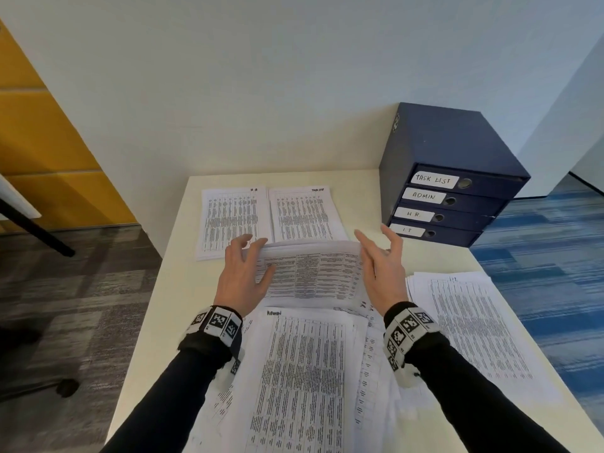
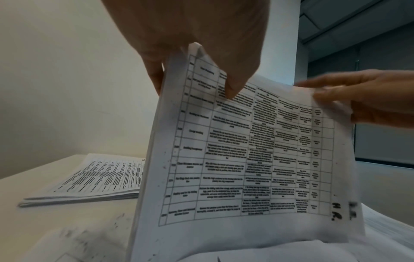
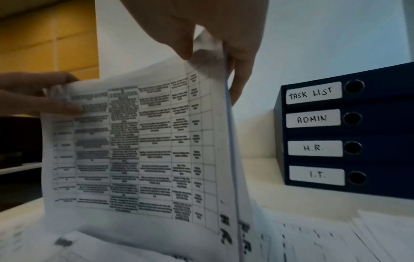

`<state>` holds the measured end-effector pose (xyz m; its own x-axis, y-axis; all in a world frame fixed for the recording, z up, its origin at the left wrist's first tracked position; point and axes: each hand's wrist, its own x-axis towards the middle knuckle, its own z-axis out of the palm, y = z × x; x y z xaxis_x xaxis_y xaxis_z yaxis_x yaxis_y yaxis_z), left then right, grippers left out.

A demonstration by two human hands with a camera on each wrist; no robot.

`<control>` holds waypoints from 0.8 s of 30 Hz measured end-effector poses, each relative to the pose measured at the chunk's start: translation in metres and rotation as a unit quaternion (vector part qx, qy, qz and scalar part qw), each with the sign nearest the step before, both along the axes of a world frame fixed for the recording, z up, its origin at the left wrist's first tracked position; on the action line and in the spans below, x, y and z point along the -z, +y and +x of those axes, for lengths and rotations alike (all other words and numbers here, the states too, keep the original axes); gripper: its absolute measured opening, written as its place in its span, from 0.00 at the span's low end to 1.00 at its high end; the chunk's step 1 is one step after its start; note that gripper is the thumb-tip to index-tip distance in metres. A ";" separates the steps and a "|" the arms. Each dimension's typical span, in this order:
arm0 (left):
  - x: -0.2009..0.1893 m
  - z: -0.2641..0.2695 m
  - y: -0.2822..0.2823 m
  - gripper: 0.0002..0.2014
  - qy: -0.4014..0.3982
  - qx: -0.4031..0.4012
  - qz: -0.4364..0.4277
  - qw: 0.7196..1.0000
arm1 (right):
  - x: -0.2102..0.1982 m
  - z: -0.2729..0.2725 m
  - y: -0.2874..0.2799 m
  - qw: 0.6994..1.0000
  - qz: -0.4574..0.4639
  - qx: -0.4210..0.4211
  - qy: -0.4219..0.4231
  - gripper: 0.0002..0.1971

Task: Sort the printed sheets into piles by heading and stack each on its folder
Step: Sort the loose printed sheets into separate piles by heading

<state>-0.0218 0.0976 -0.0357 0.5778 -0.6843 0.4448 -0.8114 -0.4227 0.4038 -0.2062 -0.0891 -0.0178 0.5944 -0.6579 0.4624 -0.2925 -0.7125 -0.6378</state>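
Note:
A bundle of printed sheets point(image 1: 313, 273) marked "H.R." stands on its edge above the loose papers mid-table. My left hand point(image 1: 245, 273) pinches its left edge, thumb point(image 2: 235, 85) on the printed face and fingers behind. My right hand point(image 1: 382, 273) pinches the right edge, thumb point(image 3: 183, 46) in front and fingers behind. The handwritten heading shows at the bundle's lower corner point(image 3: 226, 228). At the far side lie an "H.R." pile point(image 1: 232, 220) and a "Task List" pile point(image 1: 304, 214). Another pile point(image 1: 474, 322) lies at the right.
A dark blue box of folders point(image 1: 451, 178) labelled Task List, Admin, H.R. and I.T. stands at the table's back right corner. Loose sheets, one headed "Admin" point(image 1: 307, 371), spread over the near table. The table's left edge point(image 1: 147, 305) drops to grey carpet.

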 end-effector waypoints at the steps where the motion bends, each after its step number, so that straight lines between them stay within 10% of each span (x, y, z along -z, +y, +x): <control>1: 0.000 0.001 -0.001 0.23 -0.002 -0.001 0.000 1.000 | 0.003 -0.002 -0.002 1.000 0.007 0.000 -0.001 0.19; 6: -0.006 -0.004 -0.016 0.19 -0.141 -0.057 0.119 0.981 | 0.005 -0.005 -0.008 0.997 0.078 -0.006 0.019 0.20; 16: -0.056 -0.036 -0.108 0.17 -0.080 0.146 0.291 0.942 | -0.003 0.008 -0.020 0.981 0.190 0.011 -0.047 0.15; 21: -0.088 0.003 -0.088 0.12 0.135 0.099 0.102 0.981 | 0.008 0.007 -0.030 0.914 0.351 0.133 -0.155 0.46; 24: -0.091 0.025 -0.069 0.19 0.297 0.085 -0.062 0.949 | 0.008 0.015 -0.025 0.878 0.472 0.011 -0.076 0.46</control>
